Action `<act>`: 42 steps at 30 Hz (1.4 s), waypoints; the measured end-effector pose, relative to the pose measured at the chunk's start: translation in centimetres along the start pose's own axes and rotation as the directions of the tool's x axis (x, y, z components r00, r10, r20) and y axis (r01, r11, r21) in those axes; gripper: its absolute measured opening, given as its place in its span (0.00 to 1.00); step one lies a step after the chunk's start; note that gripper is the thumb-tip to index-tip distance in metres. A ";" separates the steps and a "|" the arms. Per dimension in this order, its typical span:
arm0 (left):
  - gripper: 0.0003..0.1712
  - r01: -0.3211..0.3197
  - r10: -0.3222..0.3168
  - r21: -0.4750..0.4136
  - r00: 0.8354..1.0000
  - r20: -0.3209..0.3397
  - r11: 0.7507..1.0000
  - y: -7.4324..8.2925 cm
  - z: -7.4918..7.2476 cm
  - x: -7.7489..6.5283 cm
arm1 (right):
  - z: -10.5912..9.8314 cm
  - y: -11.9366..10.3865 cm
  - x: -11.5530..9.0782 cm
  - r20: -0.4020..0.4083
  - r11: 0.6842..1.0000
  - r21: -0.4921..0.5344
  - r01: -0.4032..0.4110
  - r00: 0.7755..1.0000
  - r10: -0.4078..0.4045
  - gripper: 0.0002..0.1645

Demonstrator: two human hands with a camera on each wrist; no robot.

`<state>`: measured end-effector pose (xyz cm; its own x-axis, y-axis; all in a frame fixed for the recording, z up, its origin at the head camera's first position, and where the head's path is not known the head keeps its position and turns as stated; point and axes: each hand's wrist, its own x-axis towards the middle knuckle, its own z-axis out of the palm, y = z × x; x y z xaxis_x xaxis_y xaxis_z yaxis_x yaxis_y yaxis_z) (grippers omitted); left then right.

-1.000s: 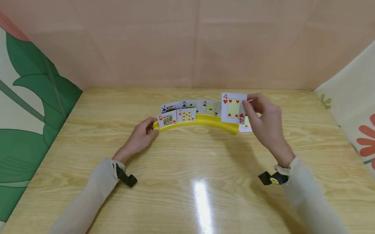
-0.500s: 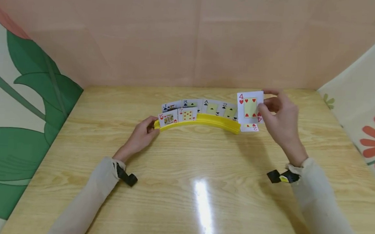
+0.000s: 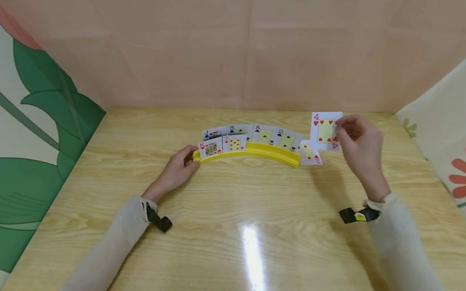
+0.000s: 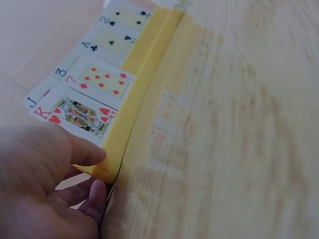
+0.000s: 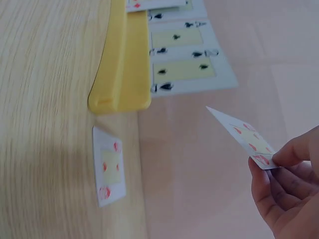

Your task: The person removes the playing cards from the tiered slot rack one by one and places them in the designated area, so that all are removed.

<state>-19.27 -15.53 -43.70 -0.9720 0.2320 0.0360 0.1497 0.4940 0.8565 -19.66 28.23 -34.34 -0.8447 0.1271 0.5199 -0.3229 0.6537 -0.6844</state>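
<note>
A curved yellow card holder [image 3: 273, 153] stands at the table's middle, bearing two rows of playing cards. Its front slot carries the king of hearts [image 4: 79, 115] and seven of diamonds [image 4: 103, 79]. Behind them stand a jack [image 4: 36, 98], a three, the ace of clubs [image 5: 175, 37] and the two of spades [image 5: 187, 72]. My left hand [image 3: 176, 168] grips the holder's left end, thumb in front. My right hand [image 3: 362, 150] pinches the four of hearts [image 3: 324, 130] by its right edge, up beyond the holder's right end.
A red two [image 5: 110, 172] lies face up on the wooden table [image 3: 193, 251], beside the holder's right end; the raised four overlaps it in the head view. A pink cloth wall [image 3: 183, 47] rises along the back edge, with printed cloth panels at both sides.
My right hand has carried the four of hearts to the right, away from the holder, uncovering the two of spades and more of the red two. My left hand stays on the holder.
</note>
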 end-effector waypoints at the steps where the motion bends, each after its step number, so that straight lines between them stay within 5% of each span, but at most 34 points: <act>1: 0.23 -0.002 0.002 0.002 1.000 0.001 1.000 0.0 0.0 0.0 | -0.1 0.3 0.1 0.001 1.000 -0.008 -0.010 1.000 0.010 0.11; 8: 0.22 0.001 -0.001 0.002 1.000 -0.002 1.000 -0.1 0.1 0.0 | -0.4 2.3 0.2 0.059 0.996 -0.028 -0.090 0.994 0.092 0.14; 26: 0.22 0.000 0.000 -0.013 1.000 -0.001 1.000 0.0 0.3 0.1 | -1.0 7.9 0.2 0.213 0.987 -0.092 -0.135 0.965 0.152 0.16; 35: 0.22 0.014 -0.014 -0.009 1.000 -0.006 1.000 0.1 0.4 0.1 | -1.2 10.3 0.0 0.360 0.960 -0.269 -0.080 0.916 0.178 0.15; 42: 0.23 0.009 -0.009 -0.005 1.000 -0.015 1.000 0.3 0.5 0.2 | -1.2 10.9 0.3 0.471 0.951 -0.308 -0.033 0.863 0.183 0.25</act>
<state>-19.36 -14.91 -43.72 -0.9759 0.2150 0.0364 0.1404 0.4920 0.8592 -22.91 36.27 -41.03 -0.9890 -0.1221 0.0831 -0.1475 0.8471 -0.5106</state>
